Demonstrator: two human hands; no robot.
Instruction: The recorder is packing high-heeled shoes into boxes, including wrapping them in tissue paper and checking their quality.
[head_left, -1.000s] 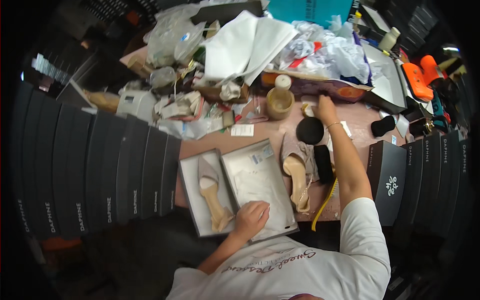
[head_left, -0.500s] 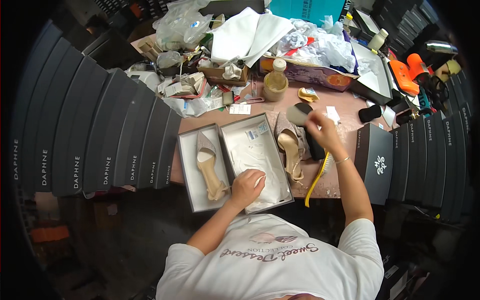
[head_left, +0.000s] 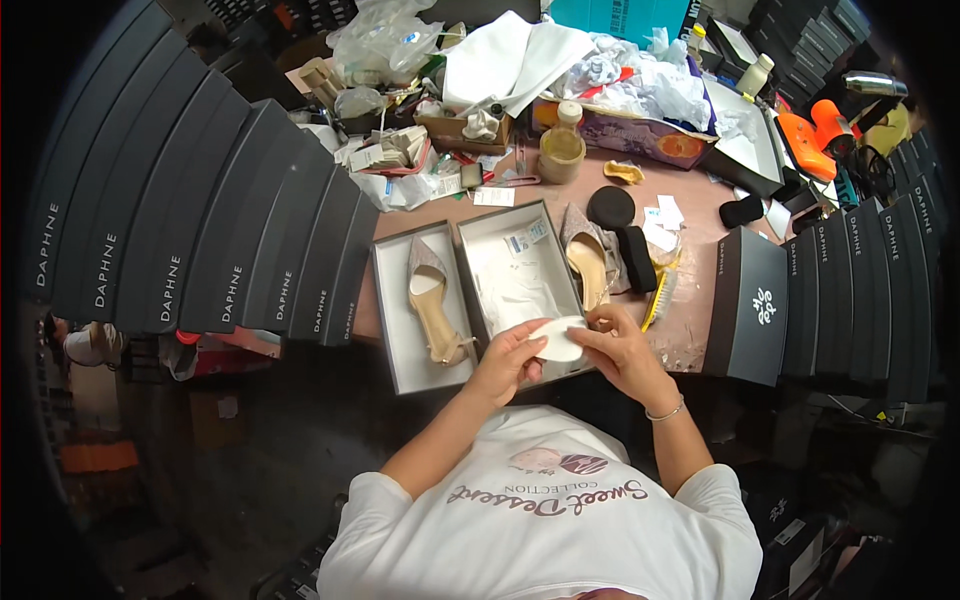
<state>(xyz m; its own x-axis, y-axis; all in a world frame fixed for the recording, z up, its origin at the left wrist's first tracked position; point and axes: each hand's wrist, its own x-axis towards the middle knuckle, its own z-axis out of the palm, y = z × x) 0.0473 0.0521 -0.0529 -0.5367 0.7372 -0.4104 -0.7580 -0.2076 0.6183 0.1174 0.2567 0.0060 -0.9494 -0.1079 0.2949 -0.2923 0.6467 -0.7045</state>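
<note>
1. Both hands have come together since the earlier frame: the right hand has left the area by the round black pad and now meets the left hand at the near end of the paper-lined box.
2. Left hand: forearm rising from the lower edge and angled inward; thumb laid on the upper face of a white disc, fingers curled beneath. Grip narrow, on the disc's left side.
3. Right hand: wrist bent inward, bracelet visible on it; thumb and fingers pinch the disc's right side. Remaining fingers bent, partly hidden.
4. Disc condition: thin, oval in appearance, plain white upper face, smooth at this resolution. Underside hidden.
5. Disc location: between the two hands, in front of the wearer's printed white shirt, overlapping the box's near end in view. Height above the box cannot be told.
6. Surroundings: one pointed, beige-lined shoe lies in the pale tray at left; a matching shoe lies right of the box, beside a black block. A yellow brush rests farther right on the table.
</note>
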